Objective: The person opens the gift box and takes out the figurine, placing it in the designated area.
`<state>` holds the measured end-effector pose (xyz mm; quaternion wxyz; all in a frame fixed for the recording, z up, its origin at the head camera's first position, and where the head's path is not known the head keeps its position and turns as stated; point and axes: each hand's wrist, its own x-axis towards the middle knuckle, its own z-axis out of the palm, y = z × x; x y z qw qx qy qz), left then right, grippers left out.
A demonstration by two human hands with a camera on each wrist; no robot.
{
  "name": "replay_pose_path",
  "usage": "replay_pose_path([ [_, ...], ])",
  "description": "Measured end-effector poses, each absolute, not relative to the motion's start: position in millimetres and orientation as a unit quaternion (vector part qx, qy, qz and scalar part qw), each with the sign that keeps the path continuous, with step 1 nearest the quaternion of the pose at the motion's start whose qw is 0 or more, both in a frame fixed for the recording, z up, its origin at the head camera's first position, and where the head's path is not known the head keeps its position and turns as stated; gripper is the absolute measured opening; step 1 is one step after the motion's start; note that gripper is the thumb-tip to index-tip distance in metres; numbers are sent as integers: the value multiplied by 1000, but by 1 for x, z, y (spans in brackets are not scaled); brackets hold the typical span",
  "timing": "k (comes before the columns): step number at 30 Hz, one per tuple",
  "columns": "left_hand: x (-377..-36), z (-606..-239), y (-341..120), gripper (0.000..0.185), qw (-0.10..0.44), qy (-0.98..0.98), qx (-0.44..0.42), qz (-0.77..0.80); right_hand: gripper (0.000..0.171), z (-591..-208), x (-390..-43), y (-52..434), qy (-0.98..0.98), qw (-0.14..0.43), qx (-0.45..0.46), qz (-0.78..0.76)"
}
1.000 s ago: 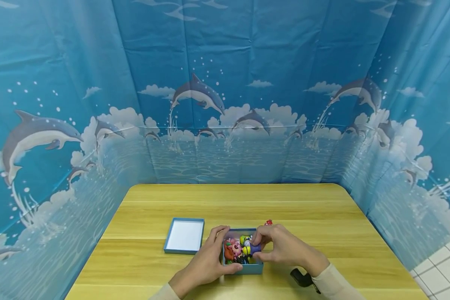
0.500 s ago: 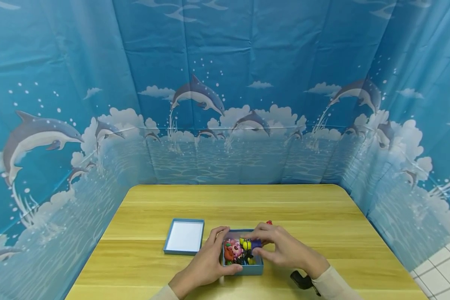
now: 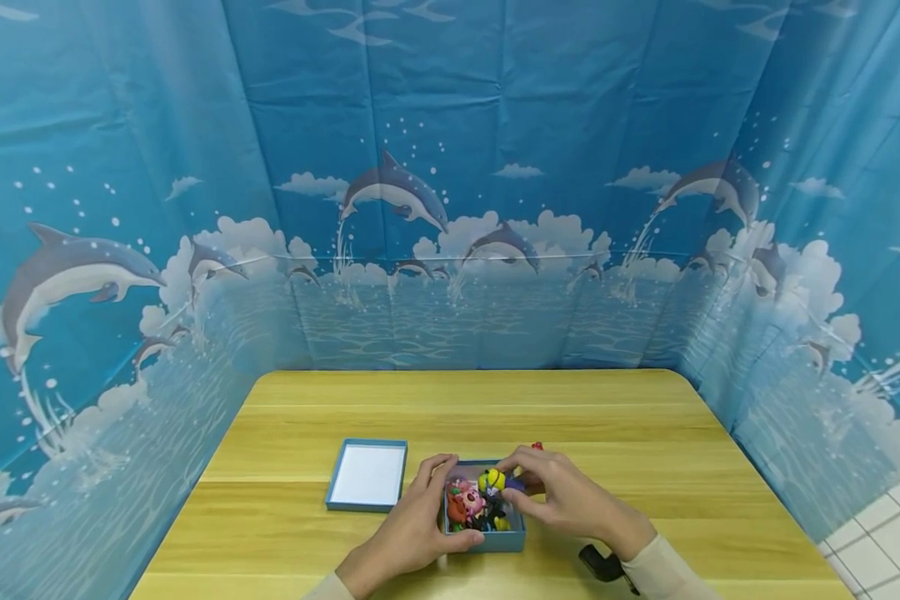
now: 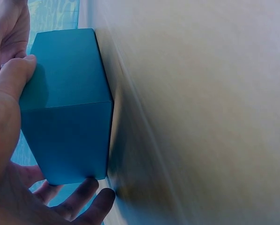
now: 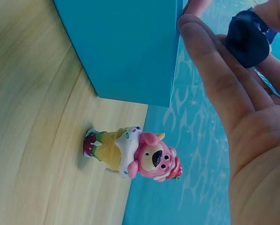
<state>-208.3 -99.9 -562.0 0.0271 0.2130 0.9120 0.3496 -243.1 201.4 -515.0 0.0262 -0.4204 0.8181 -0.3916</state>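
A blue open-topped box (image 3: 498, 542) stands on the table, filled with small toy figurines. My left hand (image 3: 416, 521) grips its left end, thumb on the near wall and fingers on the far side; the left wrist view shows the thumb lying on the box's blue side (image 4: 67, 70). Over the box's right end, my right hand (image 3: 566, 496) pinches a yellow-and-purple figurine (image 3: 492, 481). Its round dark base (image 5: 246, 42) shows between thumb and fingers in the right wrist view. A pink-faced figurine (image 3: 472, 502) lies in the left part of the box.
Left of the box lies a shallow blue lid (image 3: 371, 507), white inside up. A pink bear figurine (image 5: 151, 157) with a strawberry on its head stands on the table beyond my right hand. A dolphin-print curtain (image 3: 450, 325) borders the table's back.
The yellow-and-purple figurine has turned in my right fingers, its yellow end swinging toward the far wall of the box. My left hand keeps its grip on the box.
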Motion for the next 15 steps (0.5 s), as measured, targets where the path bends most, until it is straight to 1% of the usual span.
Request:
replay_pose_path([
  [6,-207,-563,-100,122,28,913,213,346,28,-518,-242,199,814,30,-413,-407],
  [15,-208,-562,-101,121,28,914,214,344,25,-521,-245,198,812,-14,-425,-399],
])
